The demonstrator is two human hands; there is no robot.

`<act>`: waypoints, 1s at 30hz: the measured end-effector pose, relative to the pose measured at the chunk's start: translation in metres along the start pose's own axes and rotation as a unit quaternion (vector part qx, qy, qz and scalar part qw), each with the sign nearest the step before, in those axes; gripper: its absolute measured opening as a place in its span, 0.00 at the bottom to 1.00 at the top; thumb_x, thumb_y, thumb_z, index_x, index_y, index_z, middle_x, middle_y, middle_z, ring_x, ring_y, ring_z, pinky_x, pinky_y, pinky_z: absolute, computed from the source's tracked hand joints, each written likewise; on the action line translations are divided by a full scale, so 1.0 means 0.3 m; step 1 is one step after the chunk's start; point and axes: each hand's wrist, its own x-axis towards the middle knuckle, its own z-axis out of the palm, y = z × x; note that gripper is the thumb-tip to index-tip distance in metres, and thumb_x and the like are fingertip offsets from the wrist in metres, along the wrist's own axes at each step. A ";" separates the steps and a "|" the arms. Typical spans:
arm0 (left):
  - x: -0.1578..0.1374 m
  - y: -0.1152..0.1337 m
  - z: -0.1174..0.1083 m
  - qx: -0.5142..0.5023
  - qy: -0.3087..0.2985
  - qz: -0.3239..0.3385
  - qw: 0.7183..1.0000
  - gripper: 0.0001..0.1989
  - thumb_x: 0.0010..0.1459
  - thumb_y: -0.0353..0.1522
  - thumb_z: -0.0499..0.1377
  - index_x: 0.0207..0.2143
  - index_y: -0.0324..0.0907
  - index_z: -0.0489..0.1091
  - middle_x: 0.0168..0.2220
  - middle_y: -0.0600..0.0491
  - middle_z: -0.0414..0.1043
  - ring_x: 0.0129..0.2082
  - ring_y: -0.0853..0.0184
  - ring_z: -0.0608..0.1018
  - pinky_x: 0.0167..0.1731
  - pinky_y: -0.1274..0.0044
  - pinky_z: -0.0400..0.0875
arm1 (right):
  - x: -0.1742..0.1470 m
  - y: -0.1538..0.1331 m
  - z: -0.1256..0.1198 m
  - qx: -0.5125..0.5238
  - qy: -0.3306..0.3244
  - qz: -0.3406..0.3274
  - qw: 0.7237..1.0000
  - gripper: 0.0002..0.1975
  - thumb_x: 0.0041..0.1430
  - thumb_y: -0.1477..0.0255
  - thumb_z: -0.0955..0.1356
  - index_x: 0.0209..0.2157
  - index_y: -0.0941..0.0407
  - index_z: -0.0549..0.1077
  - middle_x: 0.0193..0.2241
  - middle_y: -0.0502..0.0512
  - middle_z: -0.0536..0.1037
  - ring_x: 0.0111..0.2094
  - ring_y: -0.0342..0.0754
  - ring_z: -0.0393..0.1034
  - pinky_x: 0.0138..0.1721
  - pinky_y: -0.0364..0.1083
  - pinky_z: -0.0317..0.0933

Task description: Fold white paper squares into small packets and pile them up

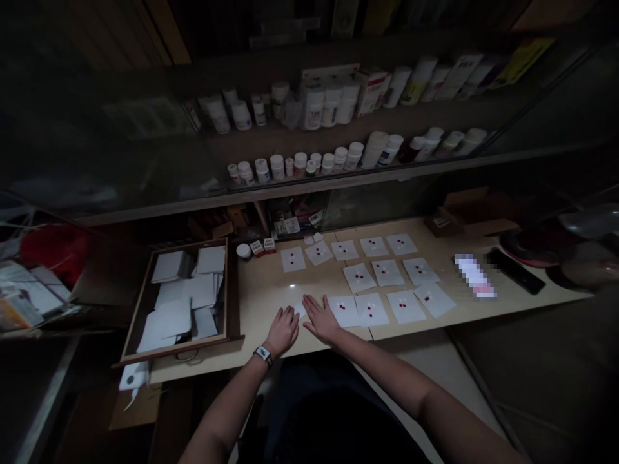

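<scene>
Low on the table, my left hand (283, 331), with a watch on its wrist, rests palm down with its fingers slightly bent. Beside it my right hand (321, 318) lies flat, thumb apart from the fingers. Between the fingertips of both hands shows a small piece of white paper (300, 309), mostly covered by them. Right of my right hand, a white paper square (346, 318) bears red and white tablets. Several more such squares lie in rows, among them one near the back (293, 265).
An open drawer (233, 290) with stacks of white paper stands left. Behind the table is a small white jar (244, 251). To the right are a blurred-out bright phone-like shape (474, 276), a black phone (516, 270) and a cardboard box (442, 225). Shelves above hold medicine bottles (314, 107).
</scene>
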 end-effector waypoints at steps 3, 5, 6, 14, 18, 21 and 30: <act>0.004 0.018 -0.011 -0.005 -0.006 -0.017 1.000 0.19 0.61 0.31 0.50 0.54 0.36 0.63 0.49 0.38 0.67 0.54 0.54 0.66 0.55 0.57 0.57 | -0.010 0.005 -0.005 0.008 0.002 -0.014 1.000 0.32 0.65 0.59 0.56 0.65 0.61 0.48 0.65 0.67 0.48 0.65 0.58 0.38 0.61 0.67 0.30; 0.009 0.033 -0.020 -0.006 -0.008 -0.031 0.999 0.19 0.61 0.32 0.50 0.54 0.37 0.63 0.48 0.40 0.67 0.53 0.54 0.66 0.55 0.57 0.56 | -0.018 0.005 -0.009 0.020 -0.001 -0.037 0.999 0.31 0.65 0.59 0.56 0.64 0.60 0.50 0.64 0.66 0.50 0.65 0.58 0.39 0.61 0.67 0.31; 0.013 0.040 -0.025 -0.005 -0.009 -0.036 0.999 0.19 0.61 0.32 0.51 0.54 0.37 0.63 0.47 0.40 0.67 0.52 0.55 0.66 0.55 0.57 0.56 | -0.020 0.005 -0.011 0.027 -0.002 -0.039 0.999 0.30 0.65 0.60 0.57 0.64 0.60 0.51 0.64 0.66 0.52 0.65 0.57 0.40 0.61 0.66 0.31; 0.040 0.060 -0.045 -0.015 -0.014 -0.072 0.997 0.16 0.61 0.32 0.50 0.51 0.40 0.65 0.44 0.45 0.68 0.47 0.58 0.68 0.54 0.60 0.56 | 0.027 0.038 -0.069 0.051 0.043 0.013 0.998 0.20 0.63 0.75 0.58 0.54 0.60 0.67 0.61 0.66 0.59 0.63 0.55 0.46 0.60 0.63 0.37; 0.039 0.056 -0.022 -0.032 -0.011 -0.060 0.998 0.17 0.61 0.31 0.50 0.52 0.39 0.65 0.51 0.43 0.65 0.52 0.57 0.65 0.55 0.62 0.56 | 0.078 0.049 -0.102 0.068 0.034 0.051 0.996 0.15 0.61 0.76 0.60 0.47 0.59 0.72 0.52 0.65 0.70 0.55 0.55 0.59 0.55 0.55 0.48; 0.032 0.056 -0.005 -0.026 -0.024 -0.050 0.998 0.18 0.62 0.31 0.49 0.54 0.38 0.62 0.53 0.42 0.65 0.54 0.56 0.65 0.54 0.62 0.57 | 0.132 0.046 -0.125 0.099 0.006 0.136 0.986 0.14 0.60 0.77 0.61 0.46 0.58 0.72 0.43 0.61 0.73 0.47 0.51 0.64 0.48 0.48 0.54; 0.048 0.047 -0.026 -0.061 -0.032 -0.052 0.996 0.16 0.61 0.30 0.50 0.51 0.40 0.66 0.49 0.44 0.69 0.49 0.58 0.68 0.51 0.64 0.62 | 0.267 0.023 -0.185 0.064 -0.063 0.049 0.995 0.11 0.56 0.79 0.64 0.39 0.59 0.75 0.42 0.60 0.73 0.46 0.52 0.63 0.44 0.45 0.55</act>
